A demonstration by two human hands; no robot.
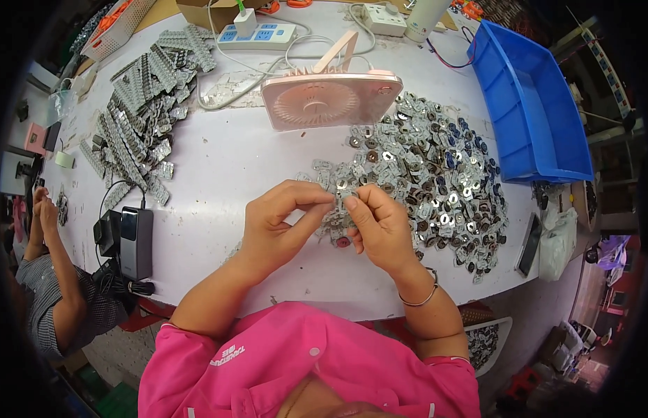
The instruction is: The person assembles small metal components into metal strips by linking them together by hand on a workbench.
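My left hand (282,219) and my right hand (379,226) meet over the near left edge of a big pile of small grey and metal parts (435,181). Thumb and index finger of my left hand are pinched together, and the tips hide whatever lies between them. In my right hand, the thumb presses against a bent index finger at a small light-grey part, mostly covered by the fingers. Many loose parts with clear-grey bodies and brown, dark or blue round pieces surround the fingertips.
Beyond my hands stands a pink fan (317,101). Grey strips of joined parts (139,97) are heaped at far left; a blue bin (526,104) lies at far right. A power strip (257,36), power bank (135,244) and phone (529,244) are around. Another person (59,299) sits at left.
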